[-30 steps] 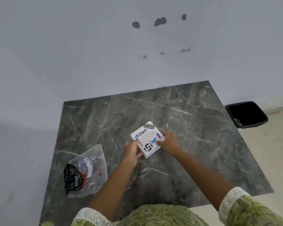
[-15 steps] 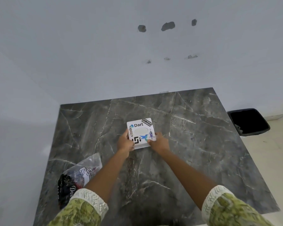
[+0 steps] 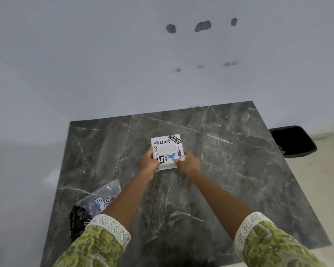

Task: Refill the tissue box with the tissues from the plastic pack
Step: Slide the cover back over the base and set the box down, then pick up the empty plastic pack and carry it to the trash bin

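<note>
A white square tissue box (image 3: 167,150) covered in stickers, with an oval opening on top, sits near the middle of the dark marble table (image 3: 229,170). My left hand (image 3: 148,161) grips its near left corner and my right hand (image 3: 188,162) grips its near right corner. The plastic pack (image 3: 95,203), clear with black print, lies at the table's near left, partly hidden behind my left forearm and sleeve. No tissue shows in the box opening.
A black bin (image 3: 293,140) stands on the floor just past the table's right edge. White walls close off the far side and the left side of the table.
Both hands have turned the tissue box from a diagonal angle to nearly square with the table and pushed it slightly farther away. The pack has not moved.
</note>
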